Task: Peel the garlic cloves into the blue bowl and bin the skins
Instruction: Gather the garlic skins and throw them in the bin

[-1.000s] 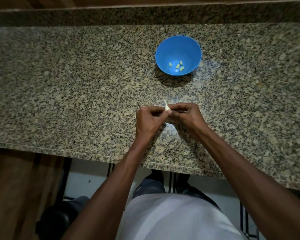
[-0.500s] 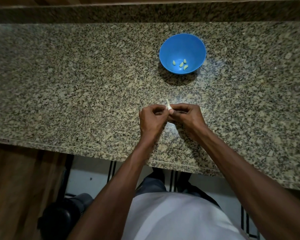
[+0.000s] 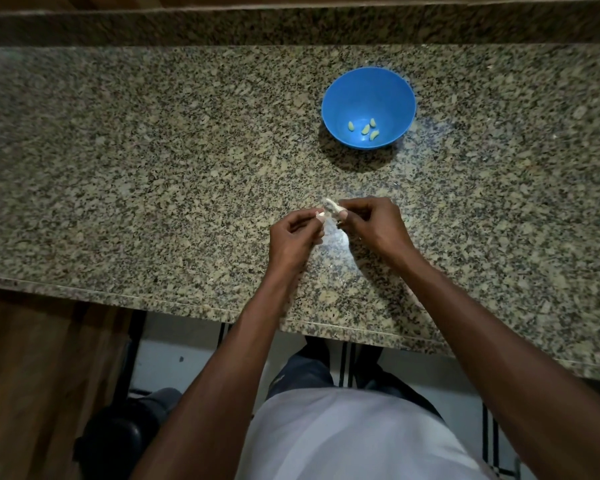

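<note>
A garlic clove (image 3: 330, 204), pale and partly skinned, is pinched in the right hand (image 3: 373, 226) just above the granite bench (image 3: 153, 168), the left hand (image 3: 291, 237) nipping a skin scrap beside it, while four peeled cloves (image 3: 364, 128) lie in the blue bowl (image 3: 368, 88) beyond.

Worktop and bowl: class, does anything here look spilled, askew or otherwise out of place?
Nothing stands out. The blue bowl sits upright on the worktop with four peeled cloves inside; both hands pinch a garlic clove above the stone.
</note>
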